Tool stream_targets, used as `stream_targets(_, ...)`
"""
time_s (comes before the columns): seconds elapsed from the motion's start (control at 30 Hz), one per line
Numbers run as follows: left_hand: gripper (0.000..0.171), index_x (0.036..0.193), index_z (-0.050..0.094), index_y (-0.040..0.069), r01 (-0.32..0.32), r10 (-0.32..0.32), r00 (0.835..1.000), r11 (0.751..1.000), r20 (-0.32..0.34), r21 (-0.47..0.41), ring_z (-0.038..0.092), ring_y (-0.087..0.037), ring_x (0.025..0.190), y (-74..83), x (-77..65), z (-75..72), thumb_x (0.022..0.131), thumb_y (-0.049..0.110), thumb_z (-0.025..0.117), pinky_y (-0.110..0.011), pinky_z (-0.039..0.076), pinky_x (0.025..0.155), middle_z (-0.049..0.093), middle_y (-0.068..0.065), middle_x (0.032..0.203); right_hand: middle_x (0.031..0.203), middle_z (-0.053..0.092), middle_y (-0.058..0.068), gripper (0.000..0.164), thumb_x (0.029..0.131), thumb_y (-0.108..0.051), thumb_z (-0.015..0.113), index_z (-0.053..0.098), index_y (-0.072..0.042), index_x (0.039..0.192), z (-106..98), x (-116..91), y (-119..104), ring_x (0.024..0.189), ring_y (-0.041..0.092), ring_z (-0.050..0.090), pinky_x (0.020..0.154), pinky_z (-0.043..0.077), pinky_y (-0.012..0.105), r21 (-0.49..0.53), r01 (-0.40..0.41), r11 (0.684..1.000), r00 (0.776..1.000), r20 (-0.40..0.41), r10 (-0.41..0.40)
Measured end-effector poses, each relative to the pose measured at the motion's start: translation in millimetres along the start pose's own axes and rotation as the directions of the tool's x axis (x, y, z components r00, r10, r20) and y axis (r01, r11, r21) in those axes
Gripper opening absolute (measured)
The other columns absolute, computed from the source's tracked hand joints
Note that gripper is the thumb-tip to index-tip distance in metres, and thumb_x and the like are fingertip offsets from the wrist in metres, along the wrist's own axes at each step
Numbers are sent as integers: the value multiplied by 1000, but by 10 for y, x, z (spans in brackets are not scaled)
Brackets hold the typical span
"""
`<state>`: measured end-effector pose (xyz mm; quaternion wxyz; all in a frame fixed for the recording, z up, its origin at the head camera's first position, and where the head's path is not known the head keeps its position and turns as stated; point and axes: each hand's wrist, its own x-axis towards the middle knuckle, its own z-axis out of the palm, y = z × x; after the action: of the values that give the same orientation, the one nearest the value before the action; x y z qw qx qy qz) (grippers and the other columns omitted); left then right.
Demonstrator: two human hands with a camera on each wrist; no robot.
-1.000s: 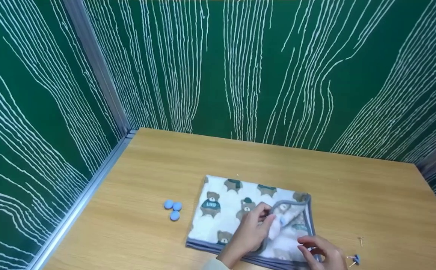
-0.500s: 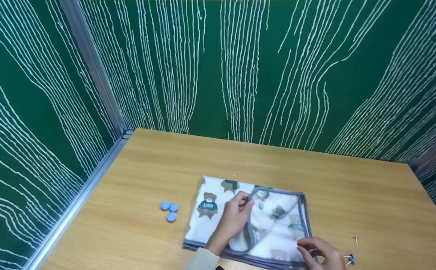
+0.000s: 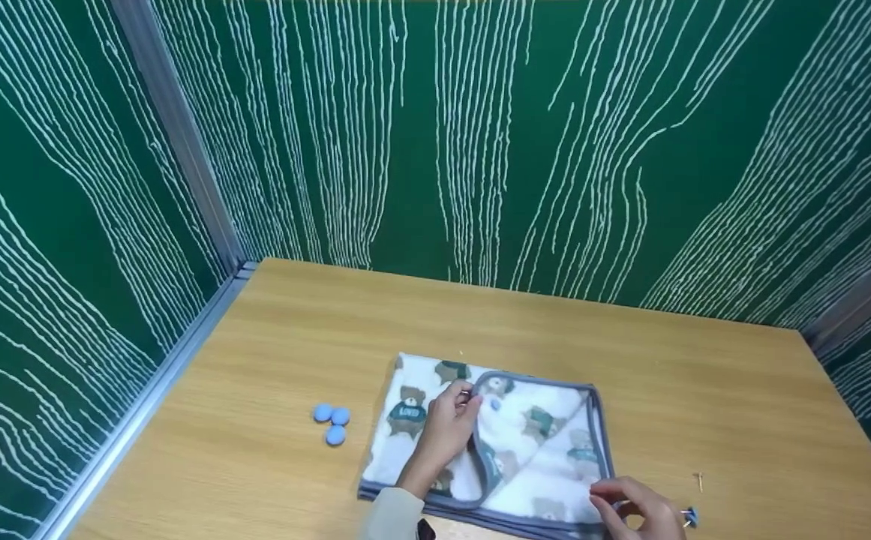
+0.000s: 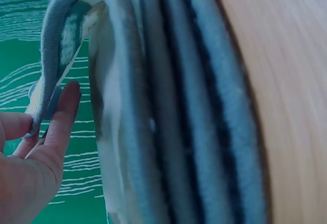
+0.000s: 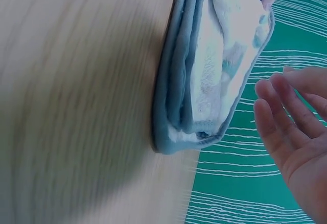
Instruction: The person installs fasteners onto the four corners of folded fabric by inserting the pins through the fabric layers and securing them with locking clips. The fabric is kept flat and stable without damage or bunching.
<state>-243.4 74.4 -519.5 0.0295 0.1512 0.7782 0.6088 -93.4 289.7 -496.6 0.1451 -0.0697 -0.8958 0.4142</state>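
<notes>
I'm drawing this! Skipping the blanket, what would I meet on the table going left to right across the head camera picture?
Three blue round things → left grip → right grip → little gold nail-like thing.

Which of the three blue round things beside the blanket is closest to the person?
The front blue round thing, lowest in the head view; the left one and right one both sit farther back.

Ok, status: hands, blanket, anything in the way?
Left hand pinching blanket; right hand empty beside it. Blanket folded, top flap raised. Small blue item by right hand, likely no obstacle.
</notes>
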Motion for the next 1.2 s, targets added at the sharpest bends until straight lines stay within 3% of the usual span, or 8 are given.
stream_targets(0.27,13,97,54,6,-19,23,998,997,-59,76,54,-8,66,-79,12,-28,89,15,50,-25,45,58,62,-3,81,70,63,-3,14,71,0,69,65,-12,78,-43,-40,22,61,13,59,50,48,24,41,32,999,999,6,-33)
stream_targets(0.43,9,94,56,6,46,-39,996,995,-75,86,57,-10,66,-128,26,-15,87,11,53,-25,47,53,62,-6,84,69,63,-3,13,72,-2,69,65,-12,78,-64,-62,48,61,12,60,49,48,24,29,21,999,1000,0,-21)
stream_targets(0.6,5,88,56,4,109,-104,990,992,-92,57,48,-11,45,-164,25,7,84,7,56,-26,41,34,58,-6,78,70,63,-3,12,72,-3,69,65,-12,79,-103,-73,61,61,10,59,50,48,24,29,-9,1000,1000,3,9)
stream_targets(0.8,13,94,57,5,167,-164,983,986,-85,23,49,-12,42,-131,-3,5,81,4,59,-25,43,36,56,-6,82,69,63,0,14,71,0,69,65,-11,79,-148,-65,87,60,7,57,50,48,24,23,24,999,999,-23,-23)
stream_targets(0.87,17,97,57,7,164,-160,984,986,-83,38,52,-12,48,-107,-11,0,80,5,60,-25,44,40,56,-6,86,68,62,-1,17,69,3,70,65,-11,79,-159,-62,101,58,8,58,49,48,25,37,62,997,997,-46,-60)
stream_targets(1.0,26,99,57,11,106,-87,988,984,-126,146,51,-11,61,-58,-47,-23,74,4,65,-25,44,51,54,-6,86,69,62,-5,23,66,6,70,65,-12,80,-164,-55,112,57,8,57,47,47,25,36,100,994,993,-65,-97)
stream_targets(1.2,28,90,60,12,12,40,983,961,-181,276,44,-7,57,11,-143,-36,67,0,68,-22,39,52,52,-3,77,74,62,-4,25,66,5,71,65,-13,83,-178,-50,110,58,6,57,45,47,24,14,94,995,993,-67,-93)
